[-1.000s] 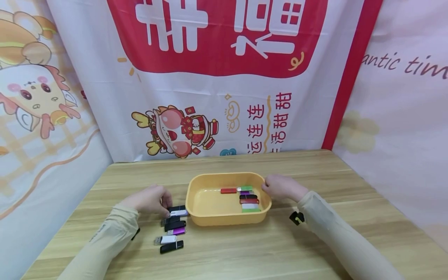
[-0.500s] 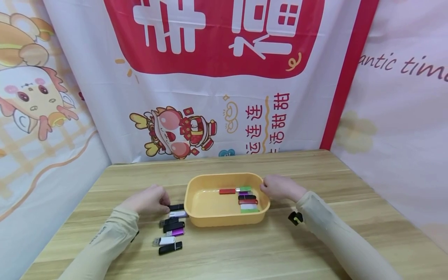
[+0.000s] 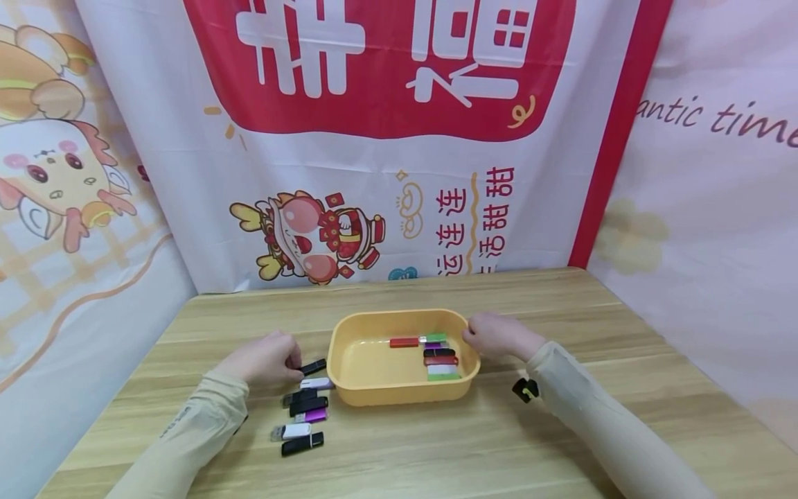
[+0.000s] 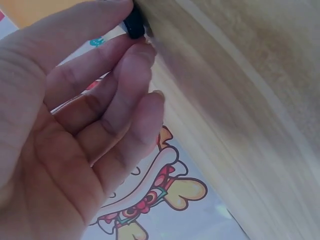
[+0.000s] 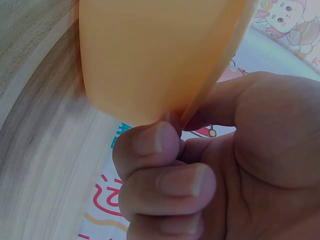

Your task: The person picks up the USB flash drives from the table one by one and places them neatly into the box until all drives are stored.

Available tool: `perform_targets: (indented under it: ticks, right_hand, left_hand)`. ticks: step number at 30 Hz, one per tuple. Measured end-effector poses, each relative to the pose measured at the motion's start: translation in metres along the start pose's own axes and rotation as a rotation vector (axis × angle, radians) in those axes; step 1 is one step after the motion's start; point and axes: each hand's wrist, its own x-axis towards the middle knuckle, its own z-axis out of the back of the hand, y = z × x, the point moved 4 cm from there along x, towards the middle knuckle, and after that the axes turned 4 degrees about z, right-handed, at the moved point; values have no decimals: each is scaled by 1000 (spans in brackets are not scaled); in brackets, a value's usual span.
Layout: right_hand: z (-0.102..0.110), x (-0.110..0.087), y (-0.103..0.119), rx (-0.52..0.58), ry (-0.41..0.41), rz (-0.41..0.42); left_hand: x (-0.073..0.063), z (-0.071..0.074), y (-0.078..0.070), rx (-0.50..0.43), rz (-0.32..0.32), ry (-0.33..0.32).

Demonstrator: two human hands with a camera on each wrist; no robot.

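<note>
My left hand (image 3: 267, 359) pinches the end of a black USB stick (image 3: 314, 367) between thumb and fingers, just left of the yellow tray (image 3: 405, 396); the stick's dark end (image 4: 134, 24) shows at the fingertips in the left wrist view. My right hand (image 3: 499, 335) grips the tray's right rim, thumb on one side and curled fingers (image 5: 150, 142) on the other. Inside the tray, toward its right, lie several USB sticks, among them a red one (image 3: 404, 342), a green one (image 3: 443, 377) and a black one (image 3: 439, 353).
Several more USB sticks lie left of the tray: a white-and-lilac one (image 3: 316, 383) near its wall, a purple one (image 3: 314, 415), a white one (image 3: 296, 431) and a black one (image 3: 303, 443). A printed cloth (image 3: 349, 159) hangs behind the wooden table (image 3: 436, 457).
The black stick in my left hand has turned slightly and separated from the white-and-lilac one below it. My right hand keeps its grip on the tray. The whole view has shifted slightly.
</note>
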Motion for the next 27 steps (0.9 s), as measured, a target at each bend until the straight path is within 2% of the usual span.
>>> perform_targets:
  ticks: [6, 14, 16, 20, 23, 27]
  right_hand:
    - [-1, 1, 1, 10, 11, -1]
    - [1, 0, 0, 13, 28, -12]
    - [0, 0, -1, 21, 33, -15]
    - [-1, 0, -3, 25, 39, -28]
    - [-2, 0, -4, 13, 32, -37]
    - [-2, 0, -2, -3, 31, -17]
  left_hand:
    - [-3, 3, -1, 30, 3, -19]
    - [-8, 14, 4, -10, 1, -51]
    - [-8, 20, 6, -33, -24, -65]
    - [-10, 38, 2, -84, -126, -132]
    - [-14, 54, -8, -103, -205, -207]
    - [-17, 69, -27, -86, -237, -279]
